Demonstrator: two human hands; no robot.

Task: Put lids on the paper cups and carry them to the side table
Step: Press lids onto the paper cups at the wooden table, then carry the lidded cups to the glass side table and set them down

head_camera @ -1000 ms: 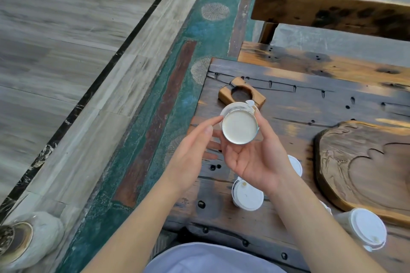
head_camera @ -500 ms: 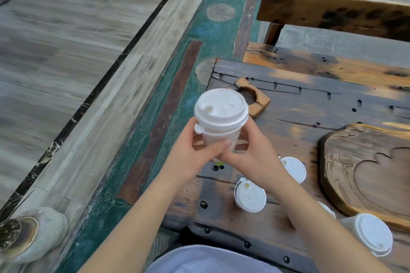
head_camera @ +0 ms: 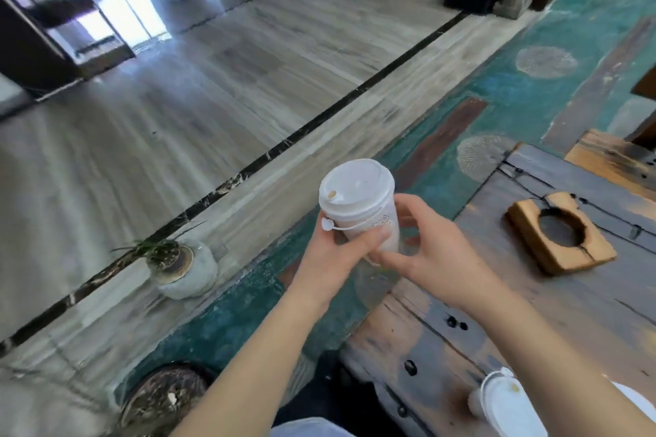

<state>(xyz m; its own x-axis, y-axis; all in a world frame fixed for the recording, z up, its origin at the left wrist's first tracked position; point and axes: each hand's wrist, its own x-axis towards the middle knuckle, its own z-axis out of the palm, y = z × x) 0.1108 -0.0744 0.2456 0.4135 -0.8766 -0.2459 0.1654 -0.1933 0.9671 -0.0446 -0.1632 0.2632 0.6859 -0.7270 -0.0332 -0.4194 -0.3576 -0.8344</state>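
Observation:
A white paper cup (head_camera: 369, 220) with a white lid (head_camera: 355, 184) on it is held upright in the air, just left of the wooden table's corner. My left hand (head_camera: 337, 252) grips its lower wall from the left. My right hand (head_camera: 433, 252) touches its base from the right, fingers spread around it. A small plug on a strap hangs off the lid's left side. Another lidded cup (head_camera: 504, 404) stands on the table at the bottom right, partly hidden by my right forearm.
The dark plank table (head_camera: 532, 294) fills the right side, with a wooden block with a round hole (head_camera: 561, 234) on it. Left of it lie a teal carpet (head_camera: 514, 92), a potted plant (head_camera: 170, 259) and a second pot (head_camera: 163, 397) on pale tiled floor.
The cup went from tipped, bottom toward me, to upright with the lid on top. The view has swung left toward the floor, and both hands carried the cup past the table's edge.

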